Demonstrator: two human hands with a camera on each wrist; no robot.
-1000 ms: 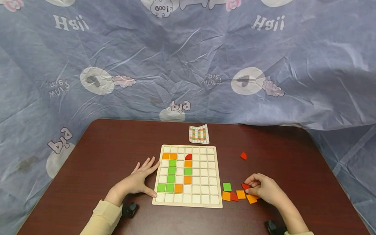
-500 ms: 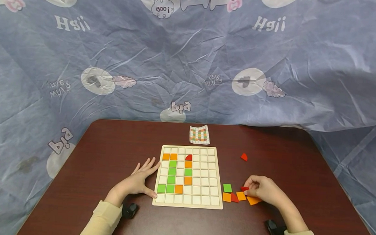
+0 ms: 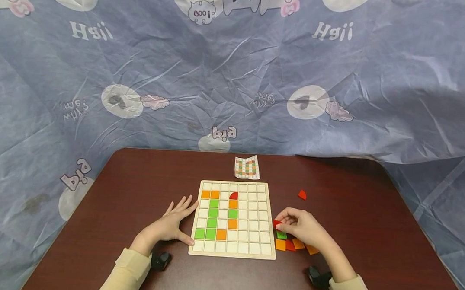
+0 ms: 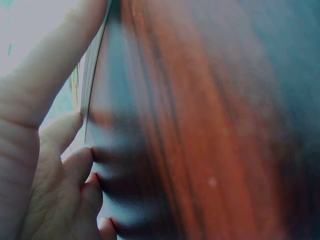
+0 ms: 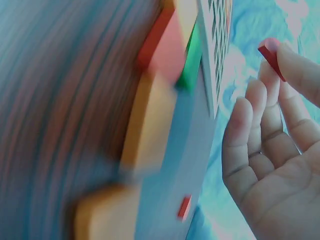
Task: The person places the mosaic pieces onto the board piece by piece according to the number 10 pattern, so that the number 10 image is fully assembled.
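A pale wooden grid board [image 3: 249, 236] lies on the table with several green and orange square tiles and a red quarter-circle tile [image 3: 233, 195] in its cells. At its left edge rests my left hand [image 3: 170, 224], fingers spread, thumb and a fingertip touching the side. My right hand [image 3: 303, 226] pinches another red tile [image 5: 271, 50] between thumb and fingertips, raised beside the board's right edge. Under that hand, a green tile [image 3: 282, 235] is partly covered. The left wrist view shows the fingers [image 4: 65, 130] along the board's edge.
Right of the board lie orange tiles [image 3: 280, 245] and a red tile [image 3: 290, 245]. Farther back sits a single red piece [image 3: 302, 194]. A small printed pattern card [image 3: 247, 167] lies behind the board on the dark table [image 3: 145, 171]. A patterned cloth [image 3: 204, 74] hangs behind.
My right hand has picked up the red tile from the loose pieces and moved left with it to the board's right edge. The left hand has stayed in place.
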